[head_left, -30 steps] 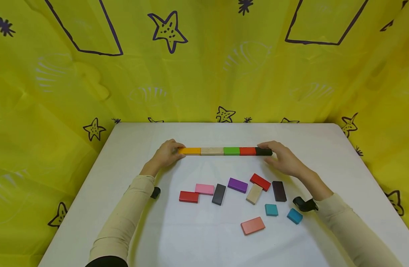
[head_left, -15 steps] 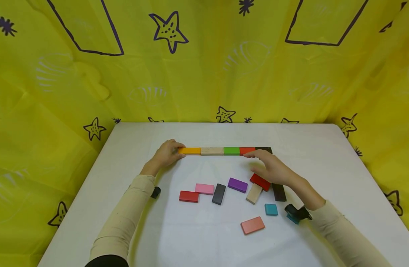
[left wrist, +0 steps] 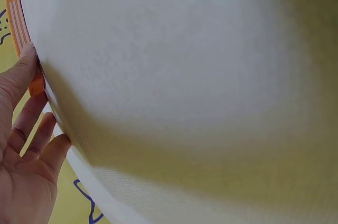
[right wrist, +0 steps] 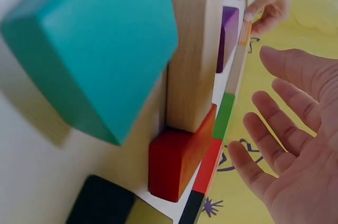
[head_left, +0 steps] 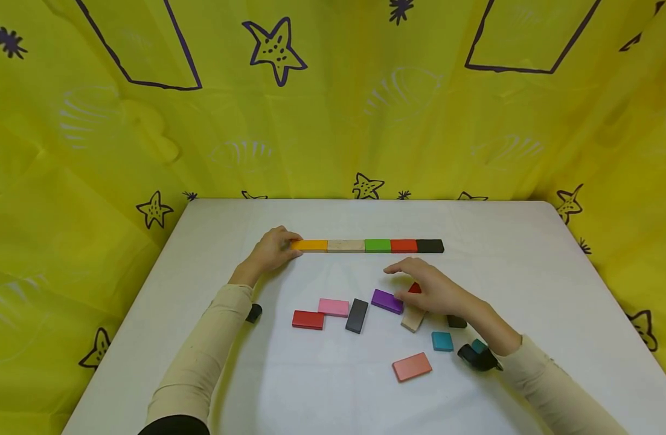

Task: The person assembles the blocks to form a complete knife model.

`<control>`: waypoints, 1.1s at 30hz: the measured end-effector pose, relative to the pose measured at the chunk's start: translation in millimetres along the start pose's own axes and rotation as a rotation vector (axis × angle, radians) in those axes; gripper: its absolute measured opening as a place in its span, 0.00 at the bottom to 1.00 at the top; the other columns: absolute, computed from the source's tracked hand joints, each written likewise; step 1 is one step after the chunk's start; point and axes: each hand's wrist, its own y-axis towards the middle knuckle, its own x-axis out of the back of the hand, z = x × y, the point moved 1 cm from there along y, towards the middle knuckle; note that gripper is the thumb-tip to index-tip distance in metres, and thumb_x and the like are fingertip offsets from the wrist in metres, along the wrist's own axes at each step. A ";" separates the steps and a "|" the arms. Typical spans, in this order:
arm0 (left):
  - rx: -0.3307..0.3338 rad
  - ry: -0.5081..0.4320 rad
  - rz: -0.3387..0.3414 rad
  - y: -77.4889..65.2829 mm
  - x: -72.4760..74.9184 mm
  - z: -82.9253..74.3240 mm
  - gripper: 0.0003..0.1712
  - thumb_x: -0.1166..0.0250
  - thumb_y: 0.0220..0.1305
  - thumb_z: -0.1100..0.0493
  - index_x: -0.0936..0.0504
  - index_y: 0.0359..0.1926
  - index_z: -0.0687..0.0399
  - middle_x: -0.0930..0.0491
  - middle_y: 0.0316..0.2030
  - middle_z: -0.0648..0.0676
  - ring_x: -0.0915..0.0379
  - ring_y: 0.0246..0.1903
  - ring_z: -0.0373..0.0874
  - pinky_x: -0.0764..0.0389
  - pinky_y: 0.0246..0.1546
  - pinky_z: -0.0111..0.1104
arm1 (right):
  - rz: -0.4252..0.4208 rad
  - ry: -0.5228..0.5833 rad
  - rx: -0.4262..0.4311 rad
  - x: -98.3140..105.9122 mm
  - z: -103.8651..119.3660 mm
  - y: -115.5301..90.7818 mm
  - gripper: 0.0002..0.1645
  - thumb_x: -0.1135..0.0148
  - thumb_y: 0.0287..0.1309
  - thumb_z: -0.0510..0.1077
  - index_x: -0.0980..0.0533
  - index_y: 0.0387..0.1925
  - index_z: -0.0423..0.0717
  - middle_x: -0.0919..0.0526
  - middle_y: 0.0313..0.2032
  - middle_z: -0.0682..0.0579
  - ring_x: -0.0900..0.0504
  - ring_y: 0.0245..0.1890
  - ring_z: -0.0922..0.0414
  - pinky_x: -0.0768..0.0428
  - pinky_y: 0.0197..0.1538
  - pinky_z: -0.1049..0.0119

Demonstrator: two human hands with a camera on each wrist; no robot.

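Five or so coloured blocks would be a miscount here, so simply: a straight row of several blocks lies across the back of the table, from an orange block (head_left: 312,246) through a natural wood block (head_left: 346,246), a green block (head_left: 378,246) and a red block (head_left: 404,246) to a black block (head_left: 430,246). My left hand (head_left: 270,249) pinches the orange block's outer end between thumb and fingers. In front of the row my right hand (head_left: 433,289) hovers with spread fingers and holds nothing, its thumb near a purple block (head_left: 386,301). Beneath it, a tan block (head_left: 412,321) and another red block (right wrist: 171,166) are partly covered.
Loose on the white table (head_left: 311,386) lie a red block (head_left: 308,320), a pink block (head_left: 333,307), a dark grey block (head_left: 357,316), a teal block (head_left: 442,341) and a salmon block (head_left: 412,367). A yellow patterned cloth (head_left: 333,121) hangs behind.
My right hand has let go of the black block at the row's right end and moved left and toward me, over the loose blocks. My left hand stays put.
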 end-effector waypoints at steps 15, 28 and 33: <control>0.002 -0.005 -0.002 -0.7 0.7 -0.6 0.21 0.30 0.68 0.55 0.17 0.58 0.58 0.22 0.48 0.59 0.30 0.49 0.54 0.27 0.56 0.47 | 0.039 -0.073 -0.065 -14.3 2.5 -10.8 0.28 0.24 0.57 0.45 0.22 0.57 0.43 0.18 0.46 0.54 0.24 0.50 0.55 0.21 0.51 0.58; 0.010 -0.014 -0.002 -0.6 1.1 -1.6 0.21 0.29 0.67 0.56 0.17 0.59 0.58 0.22 0.47 0.59 0.30 0.48 0.54 0.27 0.55 0.46 | 0.026 -0.154 -0.079 -18.2 3.8 -10.1 0.19 0.22 0.55 0.48 0.19 0.45 0.49 0.20 0.39 0.61 0.26 0.46 0.58 0.22 0.50 0.59; 0.013 -0.009 0.006 -1.1 0.8 -2.0 0.22 0.29 0.68 0.56 0.17 0.59 0.59 0.23 0.48 0.59 0.30 0.48 0.54 0.27 0.55 0.46 | 0.022 -0.176 -0.067 -19.2 3.0 -8.1 0.17 0.22 0.55 0.47 0.19 0.44 0.49 0.20 0.39 0.61 0.26 0.45 0.59 0.22 0.50 0.60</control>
